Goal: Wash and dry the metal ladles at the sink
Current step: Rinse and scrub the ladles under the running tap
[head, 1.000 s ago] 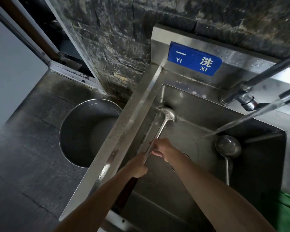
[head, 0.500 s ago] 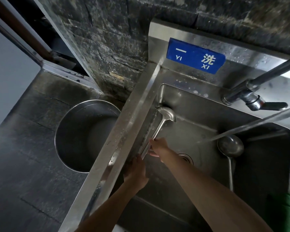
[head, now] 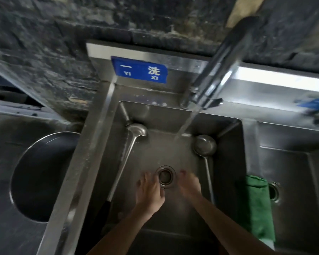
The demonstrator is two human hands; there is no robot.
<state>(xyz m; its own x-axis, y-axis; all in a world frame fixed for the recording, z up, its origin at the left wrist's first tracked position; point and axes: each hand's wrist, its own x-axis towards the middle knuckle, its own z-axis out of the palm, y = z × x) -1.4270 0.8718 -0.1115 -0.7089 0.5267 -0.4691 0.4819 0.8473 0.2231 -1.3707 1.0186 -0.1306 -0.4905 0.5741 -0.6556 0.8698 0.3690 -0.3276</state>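
Both bare hands hang low inside the stainless-steel sink basin (head: 228, 144), one on each side of the round metal drain (head: 165, 176) in its floor. The left hand (head: 149, 193) sits just left of the drain with its fingers spread loosely and gripping nothing; the right hand (head: 189, 186) sits just right of the drain, blurred, its fingers seemingly extended and also empty. Neither hand touches a ladle. The long-handled metal ladle with a dark grip (head: 125, 159) lies left of the drain, its bowl up toward the back-left corner of the basin and its handle running down along the left wall. The second, round-bowled metal ladle (head: 204, 145) lies right of the drain, bowl toward the back, thin handle running toward the near edge past the right hand. A stream of water (head: 187, 124) falls from the chrome tap (head: 217, 70) behind the drain and lands on the basin floor between the two ladle bowls. A green cloth (head: 255, 208) drapes over the divider well right of the drain. A blue sign with white characters (head: 139, 69) is fixed on the steel backsplash behind the drain. A large round steel pot (head: 42, 173) stands on the floor well left of the drain, outside the sink.
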